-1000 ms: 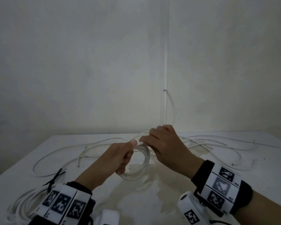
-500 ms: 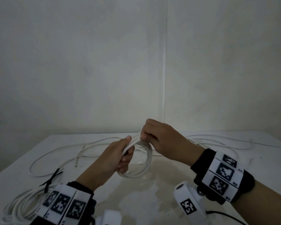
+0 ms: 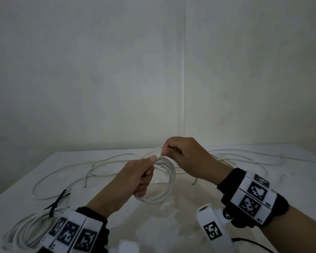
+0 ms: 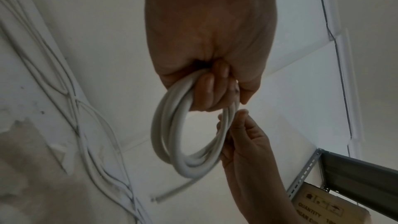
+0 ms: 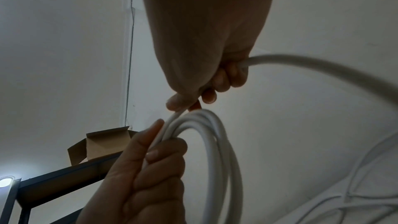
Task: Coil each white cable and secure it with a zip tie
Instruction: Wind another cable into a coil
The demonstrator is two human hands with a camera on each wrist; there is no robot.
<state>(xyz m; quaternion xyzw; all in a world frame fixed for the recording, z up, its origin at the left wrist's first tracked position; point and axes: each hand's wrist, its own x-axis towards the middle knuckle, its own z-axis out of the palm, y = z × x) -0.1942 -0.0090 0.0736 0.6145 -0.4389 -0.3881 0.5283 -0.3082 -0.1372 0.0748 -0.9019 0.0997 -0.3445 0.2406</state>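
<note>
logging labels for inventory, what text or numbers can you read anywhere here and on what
"QUANTITY": printed on the brown cardboard box under the grey metal shelf, left wrist view.
Line below it: cut off, unreadable.
Black-and-white square marker bands on both wrists: patterns only; the tiny characters beside them are too small to read.

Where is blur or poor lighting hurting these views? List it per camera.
Head: dim, flat light, wide-angle bending; coil sharp. Left wrist: left hand backlit, coil slightly soft. Right wrist: right hand dark, cable motion-smeared, lamp glare bottom left.

Head view high, forward-down; wrist views close, upward; all share coil (image 3: 164, 181).
</note>
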